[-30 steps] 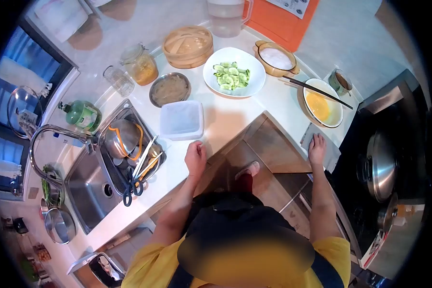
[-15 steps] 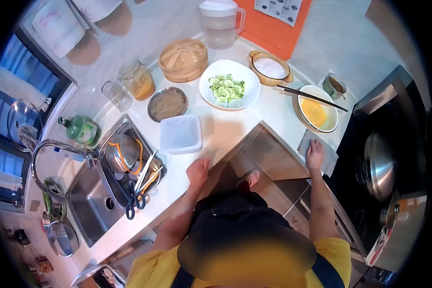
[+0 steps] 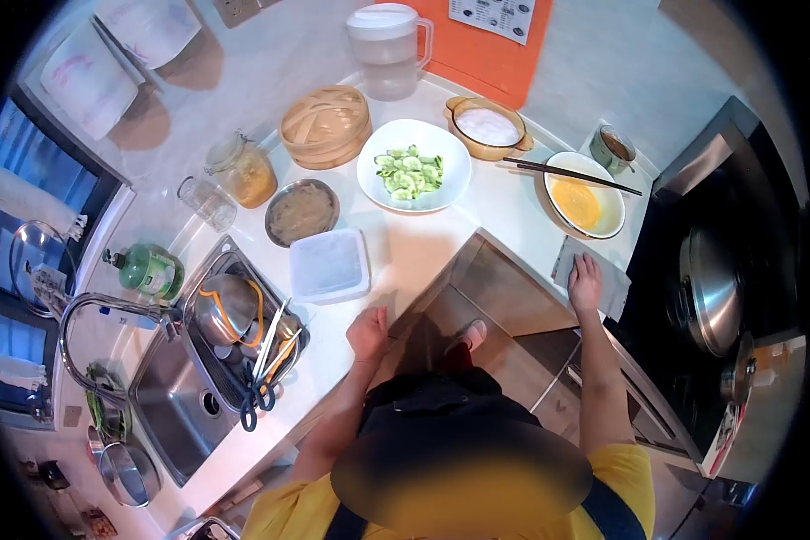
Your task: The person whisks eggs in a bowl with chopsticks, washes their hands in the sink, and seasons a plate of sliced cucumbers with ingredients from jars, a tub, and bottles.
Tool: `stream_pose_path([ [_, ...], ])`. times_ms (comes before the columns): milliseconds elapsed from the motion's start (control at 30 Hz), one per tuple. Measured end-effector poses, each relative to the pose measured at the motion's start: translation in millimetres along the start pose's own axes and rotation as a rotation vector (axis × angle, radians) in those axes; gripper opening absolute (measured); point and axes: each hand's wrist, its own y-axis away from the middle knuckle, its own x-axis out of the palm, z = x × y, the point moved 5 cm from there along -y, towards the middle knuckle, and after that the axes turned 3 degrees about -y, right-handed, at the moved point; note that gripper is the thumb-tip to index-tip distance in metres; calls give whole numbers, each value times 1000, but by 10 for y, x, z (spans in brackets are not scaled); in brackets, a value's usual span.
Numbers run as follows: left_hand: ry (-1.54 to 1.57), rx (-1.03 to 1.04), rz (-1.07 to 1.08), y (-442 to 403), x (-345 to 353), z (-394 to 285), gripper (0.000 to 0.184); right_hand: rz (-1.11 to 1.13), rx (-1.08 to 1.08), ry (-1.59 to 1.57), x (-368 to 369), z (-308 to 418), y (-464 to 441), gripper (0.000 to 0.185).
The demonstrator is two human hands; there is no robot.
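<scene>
My left hand [image 3: 367, 335] rests as a loose fist at the counter's front edge, just below a lidded plastic container [image 3: 329, 266]; nothing shows in it. My right hand [image 3: 585, 283] lies with its fingers extended on a flat grey cloth or mat [image 3: 608, 284], holding nothing visible. Above that hand is a white bowl [image 3: 610, 219] of yellow beaten egg [image 3: 575, 203], with dark chopsticks [image 3: 571, 175] across its rim. A white square dish [image 3: 459, 163] of sliced cucumber [image 3: 409, 174] sits between and beyond the hands.
On the left are a sink [image 3: 173, 416], a rack of utensils [image 3: 243, 337] and a soap bottle [image 3: 148, 271]. Behind stand a bamboo steamer [image 3: 325, 127], jars, a water pitcher [image 3: 385, 56] and a glass casserole [image 3: 488, 126]. A lidded pan [image 3: 715, 290] is on the right stove.
The camera view has shifted, so the counter items sit lower and slightly left in the picture. Both hands stay at about the same places by the counter edge; no item has been picked up.
</scene>
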Motion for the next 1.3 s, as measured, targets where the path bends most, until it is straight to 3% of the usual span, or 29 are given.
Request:
stream_pose_path([
  [433,-45,39,-14,-5,-4,-17,34,-61,-39,-13,-28,26,-27,23],
  [1300,-31,-3,25,-8,-18,-20,28,53,9,-1,125,-115,15,29],
])
